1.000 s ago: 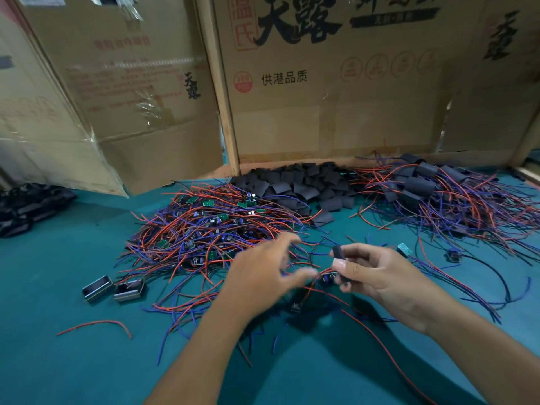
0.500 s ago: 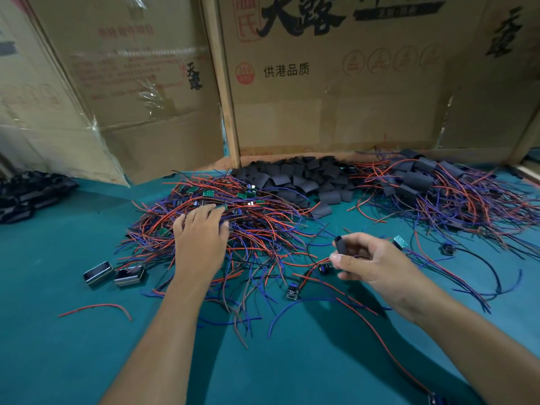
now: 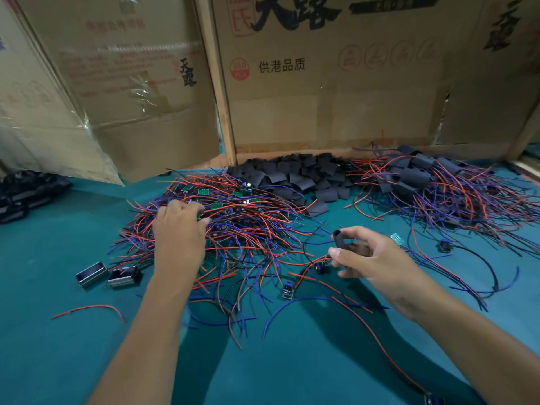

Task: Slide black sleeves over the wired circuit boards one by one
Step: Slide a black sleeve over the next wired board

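A tangled heap of red and blue wired circuit boards [image 3: 233, 217] lies in the middle of the green table. My left hand [image 3: 179, 229] reaches into its left side, fingers curled down among the wires; what they hold is hidden. My right hand [image 3: 368, 254] hovers to the right of the heap and pinches a black sleeve [image 3: 340, 239] between thumb and fingers, its open end up. A pile of loose black sleeves [image 3: 298, 176] sits behind the heap. At the back right lies a pile of sleeved boards [image 3: 423, 182] with their wires.
Two small metal-edged black parts [image 3: 108, 274] lie left of the heap, with a loose red wire [image 3: 87, 309] in front of them. Stray boards [image 3: 287, 290] and wires lie between my arms. Cardboard boxes [image 3: 321, 83] wall the back. Dark items [image 3: 23, 194] sit at far left.
My left hand left the right hand, reached up and left into the wire heap, and now curls its fingers among the wires. My right hand kept the sleeve and stayed nearly still.
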Available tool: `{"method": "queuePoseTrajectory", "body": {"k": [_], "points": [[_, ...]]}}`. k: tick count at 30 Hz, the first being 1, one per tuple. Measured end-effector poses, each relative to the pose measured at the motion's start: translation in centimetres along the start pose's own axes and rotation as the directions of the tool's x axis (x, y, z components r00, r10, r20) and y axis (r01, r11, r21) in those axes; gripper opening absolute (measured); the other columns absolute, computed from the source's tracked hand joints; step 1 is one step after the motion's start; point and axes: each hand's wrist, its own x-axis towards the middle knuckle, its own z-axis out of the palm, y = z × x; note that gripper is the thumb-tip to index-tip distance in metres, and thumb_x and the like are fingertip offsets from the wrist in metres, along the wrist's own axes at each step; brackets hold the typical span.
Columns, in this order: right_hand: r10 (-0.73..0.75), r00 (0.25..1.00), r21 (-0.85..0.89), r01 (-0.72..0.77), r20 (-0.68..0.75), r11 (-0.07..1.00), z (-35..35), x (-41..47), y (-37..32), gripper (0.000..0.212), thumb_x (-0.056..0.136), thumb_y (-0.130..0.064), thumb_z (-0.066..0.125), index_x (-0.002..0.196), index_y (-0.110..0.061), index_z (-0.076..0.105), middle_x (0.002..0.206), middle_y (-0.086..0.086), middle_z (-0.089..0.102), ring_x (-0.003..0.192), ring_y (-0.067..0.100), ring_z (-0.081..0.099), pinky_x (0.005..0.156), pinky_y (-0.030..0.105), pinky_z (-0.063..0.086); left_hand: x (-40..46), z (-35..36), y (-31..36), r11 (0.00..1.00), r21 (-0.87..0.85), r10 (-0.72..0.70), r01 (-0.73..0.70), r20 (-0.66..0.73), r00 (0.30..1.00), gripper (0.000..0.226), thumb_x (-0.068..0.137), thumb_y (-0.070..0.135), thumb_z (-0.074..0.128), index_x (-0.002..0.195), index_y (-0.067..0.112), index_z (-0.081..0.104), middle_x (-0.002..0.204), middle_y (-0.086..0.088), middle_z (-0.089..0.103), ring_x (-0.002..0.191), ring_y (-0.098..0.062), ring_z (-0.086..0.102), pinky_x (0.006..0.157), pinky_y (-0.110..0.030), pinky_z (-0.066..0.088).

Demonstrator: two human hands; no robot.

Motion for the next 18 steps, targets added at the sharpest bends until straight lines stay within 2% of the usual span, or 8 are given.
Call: {"method": "queuePoseTrajectory", "body": {"k": [3, 5, 7, 10, 12, 13, 15, 18], "points": [[-0.021, 0.998, 0.016, 0.022, -0.062, 1.0, -0.2, 0.0, -0.2, 0.025, 0.084, -0.021, 0.073, 0.107, -0.02, 0.065, 0.082, 0.006, 0.072, 0.074, 0.019, 0.07, 0.062, 0.032, 0.057, -0.4, -2.0, 0.7, 0.97, -0.193, 0.121, -0.149, -0.146, 0.982, 0.018, 0.088, 0.021, 0.071, 0.106, 0.018, 0.072, 0.102, -0.01, 0.062, 0.097, -0.032, 0.054, 0.088, -0.042, 0.041], [-0.039, 0.996, 0.014, 0.04, -0.084, 0.999, -0.2, 0.2, -0.3, 0.026, 0.084, -0.023, 0.073, 0.108, -0.02, 0.064, 0.083, 0.008, 0.072, 0.07, 0.017, 0.069, 0.057, 0.029, 0.054, -0.9, -2.9, 1.4, 0.878, -0.429, 0.142, -0.213, -0.19, 0.971, 0.017, 0.087, 0.023, 0.073, 0.104, 0.025, 0.071, 0.093, 0.001, 0.062, 0.083, -0.015, 0.056, 0.081, -0.027, 0.044], [-0.058, 0.995, -0.005, 0.058, -0.082, 0.998, -0.2, 0.2, -0.2, 0.025, 0.083, -0.024, 0.073, 0.106, -0.019, 0.065, 0.08, 0.006, 0.071, 0.068, 0.014, 0.066, 0.055, 0.028, 0.053, -1.2, -3.0, 2.0, 0.716, -0.678, 0.083, -0.164, -0.151, 0.985, 0.017, 0.088, 0.023, 0.073, 0.105, 0.027, 0.069, 0.089, 0.005, 0.064, 0.074, -0.003, 0.055, 0.073, -0.014, 0.045], [-0.077, 0.994, -0.033, 0.075, -0.073, 0.997, -0.1, 0.0, -0.2, 0.021, 0.083, -0.024, 0.073, 0.102, -0.018, 0.066, 0.078, 0.001, 0.07, 0.067, 0.011, 0.066, 0.056, 0.028, 0.054, -1.7, -2.6, 3.7, 0.304, -0.951, -0.027, 0.062, 0.056, 0.998, 0.016, 0.089, 0.014, 0.069, 0.104, 0.018, 0.069, 0.085, 0.003, 0.066, 0.073, -0.004, 0.058, 0.07, -0.017, 0.05], [-0.092, 0.994, -0.063, 0.088, -0.062, 0.994, -0.1, 0.0, -0.2, 0.019, 0.082, -0.024, 0.073, 0.1, -0.018, 0.067, 0.076, -0.001, 0.069, 0.066, 0.009, 0.066, 0.056, 0.027, 0.054, -2.1, -2.1, 4.7, 0.042, -0.976, -0.043, 0.215, 0.214, 0.976, 0.017, 0.084, 0.015, 0.066, 0.101, 0.013, 0.068, 0.081, 0.005, 0.067, 0.069, -0.004, 0.059, 0.067, -0.016, 0.051], [-0.107, 0.993, -0.092, 0.101, -0.057, 0.991, -0.1, 0.0, -0.2, 0.018, 0.082, -0.024, 0.074, 0.098, -0.018, 0.068, 0.075, -0.002, 0.069, 0.066, 0.008, 0.065, 0.056, 0.025, 0.053, -2.3, -2.0, 5.1, -0.042, -0.963, -0.029, 0.267, 0.268, 0.963, 0.021, 0.08, 0.016, 0.065, 0.101, 0.01, 0.068, 0.082, 0.006, 0.068, 0.07, -0.003, 0.06, 0.067, -0.016, 0.051], [-0.151, 0.987, -0.181, 0.14, -0.049, 0.974, -0.3, 0.1, -0.3, 0.015, 0.08, -0.024, 0.076, 0.092, -0.019, 0.07, 0.074, -0.003, 0.07, 0.063, 0.005, 0.062, 0.055, 0.024, 0.053, -2.5, -1.8, 5.6, -0.152, -0.931, 0.008, 0.332, 0.335, 0.942, 0.029, 0.078, 0.018, 0.064, 0.104, 0.005, 0.066, 0.087, 0.005, 0.07, 0.076, -0.004, 0.062, 0.069, -0.017, 0.054], [-0.217, 0.975, -0.354, 0.19, -0.038, 0.916, -0.7, 0.1, -0.2, 0.017, 0.076, -0.028, 0.08, 0.089, -0.025, 0.07, 0.077, -0.008, 0.071, 0.063, 0.004, 0.06, 0.066, 0.032, 0.055, -2.8, -1.9, 6.0, -0.257, -0.887, 0.029, 0.383, 0.389, 0.921, 0.034, 0.079, 0.017, 0.064, 0.11, 0.002, 0.064, 0.09, -0.001, 0.067, 0.087, -0.014, 0.06, 0.072, -0.02, 0.056]]}}
